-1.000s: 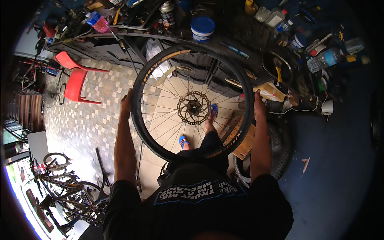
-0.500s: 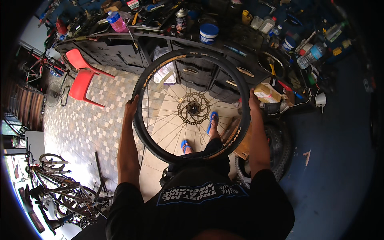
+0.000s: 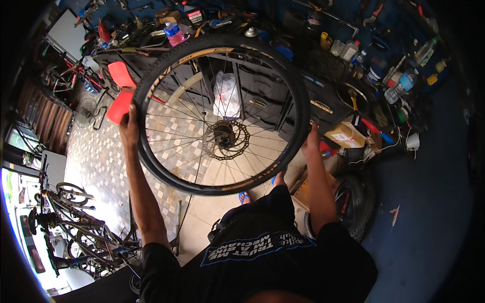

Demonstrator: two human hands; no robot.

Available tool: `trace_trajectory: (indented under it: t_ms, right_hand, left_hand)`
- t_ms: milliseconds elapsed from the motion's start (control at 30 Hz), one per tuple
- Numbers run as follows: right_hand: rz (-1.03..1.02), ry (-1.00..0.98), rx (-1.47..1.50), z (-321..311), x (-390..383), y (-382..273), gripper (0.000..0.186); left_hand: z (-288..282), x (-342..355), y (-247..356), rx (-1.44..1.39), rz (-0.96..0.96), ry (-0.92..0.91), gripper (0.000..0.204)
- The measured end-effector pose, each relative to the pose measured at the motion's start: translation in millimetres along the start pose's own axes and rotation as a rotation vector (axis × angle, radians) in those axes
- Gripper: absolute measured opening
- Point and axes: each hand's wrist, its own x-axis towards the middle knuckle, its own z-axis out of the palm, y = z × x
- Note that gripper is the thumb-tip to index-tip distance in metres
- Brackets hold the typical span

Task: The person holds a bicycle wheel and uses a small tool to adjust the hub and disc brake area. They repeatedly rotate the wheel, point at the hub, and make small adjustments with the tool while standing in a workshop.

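Note:
A bicycle wheel point(image 3: 225, 135) with a black knobbly tyre point(image 3: 301, 108) and tan markings is held up in front of me. Its hub carries a round metal disc rotor point(image 3: 243, 144), which faces me. My left hand point(image 3: 130, 126) is closed round the tyre's left side, thumb upward along the edge. At the lower right side, my right hand point(image 3: 311, 141) grips the tyre, some of its fingers hidden. Through the spokes I see dark cabinet drawers, a white plastic bag point(image 3: 227, 96) and the tiled floor.
A cluttered dark workbench curves along the far side, with bottles, tools and a cardboard box point(image 3: 345, 133). A red chair point(image 3: 120, 104) stands behind the wheel's left edge. Bicycles point(image 3: 76, 230) crowd the lower left. Spare tyres point(image 3: 356, 204) lean by my right arm.
Both hands have carried the wheel up and to the left, away from my body, and it is tilted differently. My view has shifted a little as well. The grip stays on both sides.

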Motion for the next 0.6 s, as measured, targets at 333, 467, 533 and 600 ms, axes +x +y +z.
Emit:
trace_trajectory:
  t_ms: [333, 467, 533, 600]
  right_hand:
    - [0.585, -0.444, 0.346, -3, -93, 154, 0.062]
    - [1.115, -0.661, 0.337, 36, -99, 202, 0.099]
    - [1.034, -0.482, 0.013, 85, -113, 216, 0.122]
    - [1.024, -0.48, -0.078, 114, -127, 210, 0.128]
  left_hand:
    - [-57, 83, 187, -0.189, 0.781, -0.099, 0.085]
    - [-32, 68, 276, -0.208, 1.115, -0.38, 0.094]
    - [-34, 60, 308, -0.088, 1.286, -0.502, 0.096]
    - [-38, 44, 309, -0.062, 1.357, -0.446, 0.098]
